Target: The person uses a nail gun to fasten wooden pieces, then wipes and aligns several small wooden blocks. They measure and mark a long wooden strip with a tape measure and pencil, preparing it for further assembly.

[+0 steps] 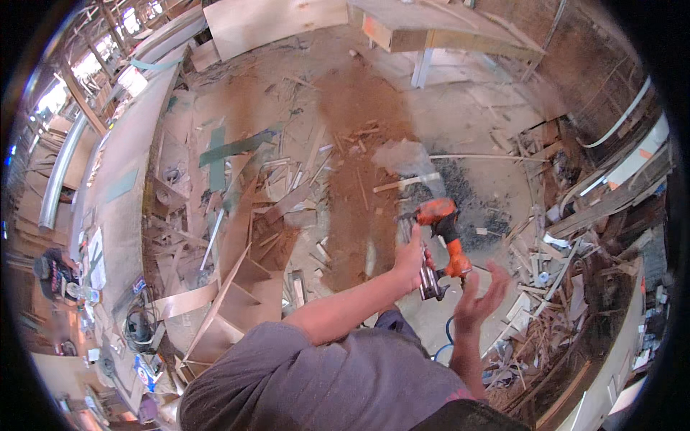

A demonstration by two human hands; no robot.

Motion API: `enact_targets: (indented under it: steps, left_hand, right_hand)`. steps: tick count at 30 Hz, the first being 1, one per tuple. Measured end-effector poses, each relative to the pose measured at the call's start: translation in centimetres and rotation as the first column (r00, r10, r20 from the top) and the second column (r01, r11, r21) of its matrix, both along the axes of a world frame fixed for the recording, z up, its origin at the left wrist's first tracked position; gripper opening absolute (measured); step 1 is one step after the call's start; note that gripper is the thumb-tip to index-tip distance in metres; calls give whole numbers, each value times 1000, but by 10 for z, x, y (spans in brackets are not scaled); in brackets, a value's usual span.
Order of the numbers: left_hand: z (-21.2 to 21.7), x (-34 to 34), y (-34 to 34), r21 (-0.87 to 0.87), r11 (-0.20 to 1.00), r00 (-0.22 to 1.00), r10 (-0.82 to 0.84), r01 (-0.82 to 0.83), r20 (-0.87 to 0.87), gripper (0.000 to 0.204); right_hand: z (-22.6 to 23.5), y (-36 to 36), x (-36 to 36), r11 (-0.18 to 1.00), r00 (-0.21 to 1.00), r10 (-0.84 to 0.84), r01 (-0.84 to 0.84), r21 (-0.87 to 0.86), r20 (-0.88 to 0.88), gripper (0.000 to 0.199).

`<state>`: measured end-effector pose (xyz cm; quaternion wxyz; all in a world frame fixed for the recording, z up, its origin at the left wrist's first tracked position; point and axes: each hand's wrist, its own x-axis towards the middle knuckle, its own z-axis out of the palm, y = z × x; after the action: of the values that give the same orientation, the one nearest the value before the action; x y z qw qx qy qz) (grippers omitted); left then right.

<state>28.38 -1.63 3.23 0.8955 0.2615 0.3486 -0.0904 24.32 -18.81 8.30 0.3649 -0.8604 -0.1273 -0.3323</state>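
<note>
An orange-and-black nail gun [447,228] with a silver, rail-like part is in front of my body, right of the middle. Wrapped round its silver part, my left hand [410,260] holds it upright, and that hand's fingers are partly hidden behind the metal. My right hand [480,296] is open beside the tool's lower orange end, palm turned up and fingers apart. I cannot tell whether its fingertips touch the tool. Below it, a thin blue hose [448,332] curves down near my legs, partly hidden by my body.
Wood offcuts [298,197] litter the floor ahead. A long workbench [118,215] runs along the left, with a coiled black cable [140,323] near its front. An open wooden frame [237,302] stands close at left. Scrap wood [553,316] is heaped at right; a wooden table [445,39] stands far off.
</note>
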Motion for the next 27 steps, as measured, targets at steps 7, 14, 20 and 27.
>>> enact_targets:
  steps: [7,14,20,27]
  left_hand:
    - [20,136,44,98,991,994,-99,95,42,51]
    - [32,259,124,205,972,984,-141,117,108,43]
    - [-18,357,244,333,848,864,-480,413,150,47]
    - [-68,458,468,543,709,874,-474,450,-104,48]
  right_hand:
    - [-46,10,172,373,296,866,155,915,-404,67]
    - [-46,87,307,221,272,922,215,951,-275,63]
    - [-66,161,442,488,386,790,73,870,-476,51]
    - [-99,216,587,732,749,310,205,649,-586,50]
